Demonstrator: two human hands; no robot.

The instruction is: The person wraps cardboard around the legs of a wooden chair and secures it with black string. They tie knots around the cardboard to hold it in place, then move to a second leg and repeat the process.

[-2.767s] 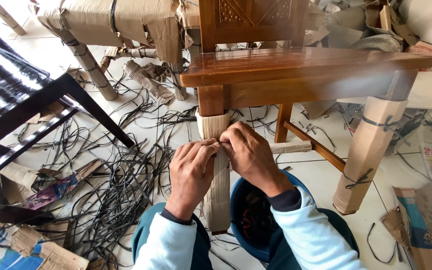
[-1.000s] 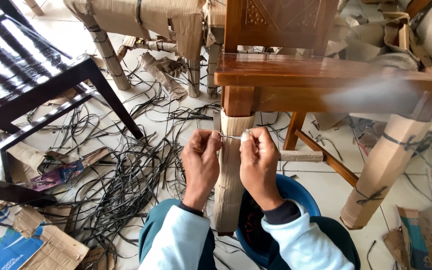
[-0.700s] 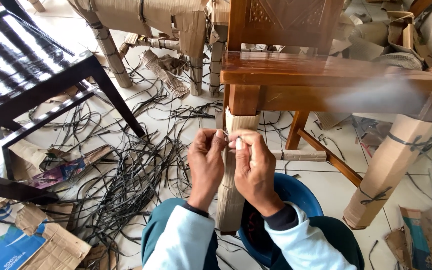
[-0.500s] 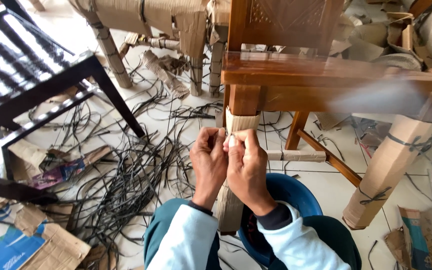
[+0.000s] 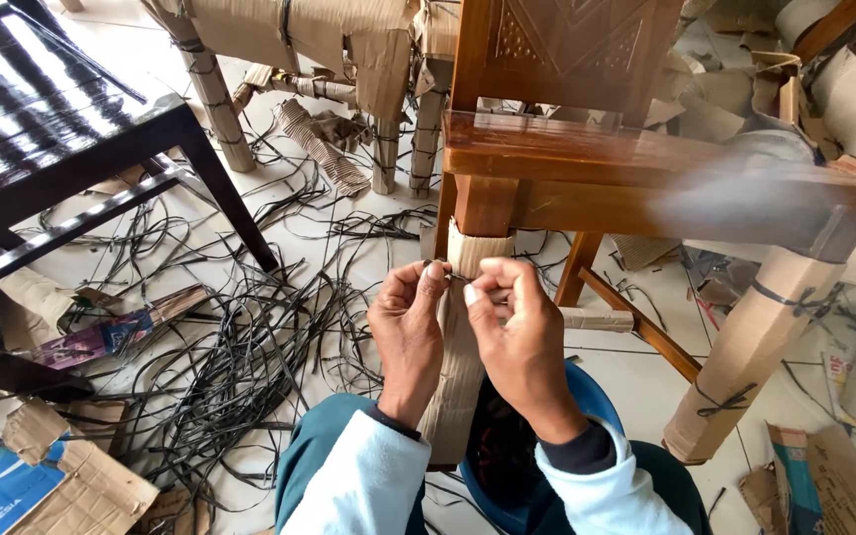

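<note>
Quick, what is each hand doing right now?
Left hand: grip closed, pinching a thin strap at the cardboard-wrapped chair leg.
Right hand: grip closed, pinching the same strap.

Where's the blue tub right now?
In the head view the blue tub sits on the floor at bottom centre, between the person's knees, just right of the cardboard-wrapped chair leg and below the right hand.

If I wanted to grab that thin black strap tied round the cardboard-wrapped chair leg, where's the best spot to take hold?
Probably at the loose ends by the knot, on the leg's near face, where the left hand and right hand pinch the strap. Elsewhere it seems to lie flat against the cardboard, leaving little to pinch. Come from the front, fingertips on either side.
</note>
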